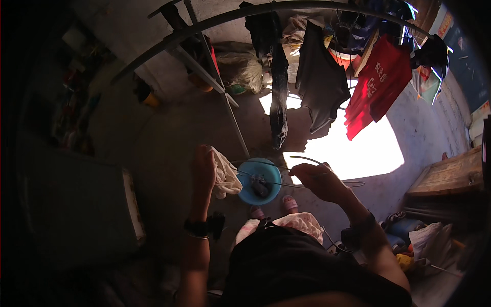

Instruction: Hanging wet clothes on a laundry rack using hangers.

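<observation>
My left hand (205, 169) grips a bunched cream cloth garment (227, 176), which hangs down to the right of the fingers. In my right hand (320, 182) is a thin wire clothes hanger (285, 185). Its wires reach leftward across to the cloth; whether they run inside it I cannot tell. Below and between the hands, a light blue basin (245, 195) stands on the floor in front of my feet. A dark, crumpled garment (261, 188) lies in it.
Overhead curves a metal drying-rack pole (230, 16). From it hang a long dark garment (279, 96), a grey sleeveless top (320, 80) and a red garment (378, 86) bearing writing. A slanting rack leg (234, 121) comes down behind the basin. A wooden table (447, 172) stands right.
</observation>
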`<action>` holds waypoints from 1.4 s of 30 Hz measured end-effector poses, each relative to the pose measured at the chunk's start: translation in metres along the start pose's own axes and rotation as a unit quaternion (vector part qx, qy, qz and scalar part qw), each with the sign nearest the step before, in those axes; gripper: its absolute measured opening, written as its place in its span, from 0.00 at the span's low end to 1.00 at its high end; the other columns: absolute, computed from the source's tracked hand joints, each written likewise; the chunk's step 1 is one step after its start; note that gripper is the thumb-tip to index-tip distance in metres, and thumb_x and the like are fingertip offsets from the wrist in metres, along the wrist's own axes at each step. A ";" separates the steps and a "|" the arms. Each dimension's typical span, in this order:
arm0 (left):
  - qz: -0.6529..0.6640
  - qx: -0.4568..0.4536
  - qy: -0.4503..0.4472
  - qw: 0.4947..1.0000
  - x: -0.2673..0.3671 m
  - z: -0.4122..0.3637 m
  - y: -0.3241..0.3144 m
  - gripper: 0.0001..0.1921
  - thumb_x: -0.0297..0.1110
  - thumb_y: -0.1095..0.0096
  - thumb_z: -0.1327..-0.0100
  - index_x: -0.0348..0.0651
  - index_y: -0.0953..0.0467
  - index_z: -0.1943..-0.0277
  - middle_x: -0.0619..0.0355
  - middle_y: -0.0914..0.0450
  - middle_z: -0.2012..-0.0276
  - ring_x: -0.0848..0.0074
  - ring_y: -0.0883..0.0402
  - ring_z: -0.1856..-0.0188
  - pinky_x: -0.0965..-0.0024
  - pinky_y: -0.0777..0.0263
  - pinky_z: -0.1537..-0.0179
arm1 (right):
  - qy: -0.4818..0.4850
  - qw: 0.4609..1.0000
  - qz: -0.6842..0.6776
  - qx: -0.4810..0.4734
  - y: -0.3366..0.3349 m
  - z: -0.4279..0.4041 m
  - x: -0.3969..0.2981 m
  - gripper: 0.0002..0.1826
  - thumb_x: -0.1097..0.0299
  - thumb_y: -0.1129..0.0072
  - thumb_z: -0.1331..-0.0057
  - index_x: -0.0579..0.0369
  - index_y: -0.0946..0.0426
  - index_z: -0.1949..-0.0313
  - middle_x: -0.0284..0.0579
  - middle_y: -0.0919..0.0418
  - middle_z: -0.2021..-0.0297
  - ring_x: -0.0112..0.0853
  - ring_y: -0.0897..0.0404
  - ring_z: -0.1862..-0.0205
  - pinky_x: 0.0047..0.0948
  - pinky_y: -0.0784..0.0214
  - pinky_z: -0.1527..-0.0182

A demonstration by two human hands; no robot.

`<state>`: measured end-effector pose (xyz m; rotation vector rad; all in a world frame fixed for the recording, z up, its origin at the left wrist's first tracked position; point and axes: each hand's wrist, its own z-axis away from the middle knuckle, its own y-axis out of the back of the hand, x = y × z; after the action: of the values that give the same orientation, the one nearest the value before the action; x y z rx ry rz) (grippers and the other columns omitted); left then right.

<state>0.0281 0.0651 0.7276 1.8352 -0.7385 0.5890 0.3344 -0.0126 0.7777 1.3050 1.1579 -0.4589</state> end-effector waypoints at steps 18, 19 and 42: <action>-0.057 -0.156 -0.202 0.965 0.114 -0.009 0.055 0.16 0.33 0.40 0.43 0.40 0.29 0.52 0.54 0.25 0.71 0.63 0.24 0.68 0.65 0.29 0.65 | 0.052 0.936 -0.331 0.110 -0.078 -0.076 0.011 0.12 0.66 0.56 0.33 0.62 0.27 0.60 0.35 0.25 0.72 0.18 0.28 0.68 0.20 0.35 0.68; -0.188 -0.053 -0.351 0.916 0.109 -0.024 0.058 0.17 0.33 0.38 0.46 0.42 0.27 0.53 0.56 0.26 0.70 0.66 0.25 0.67 0.68 0.30 0.63 | 0.062 0.942 -0.309 0.112 -0.068 -0.076 0.006 0.15 0.61 0.57 0.32 0.62 0.27 0.60 0.34 0.25 0.73 0.17 0.29 0.70 0.18 0.36 0.70; -0.030 -0.148 -0.138 0.979 0.117 -0.088 0.130 0.06 0.31 0.43 0.42 0.37 0.27 0.65 0.59 0.29 0.69 0.76 0.29 0.66 0.73 0.34 0.63 | -0.044 0.863 -0.501 -0.048 -0.018 -0.050 0.031 0.17 0.75 0.48 0.40 0.61 0.29 0.50 0.42 0.23 0.64 0.25 0.23 0.68 0.24 0.29 0.66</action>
<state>0.0106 0.0851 0.9220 1.6697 -0.8988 0.1710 0.3124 0.0373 0.7494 0.4850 1.7077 -1.1773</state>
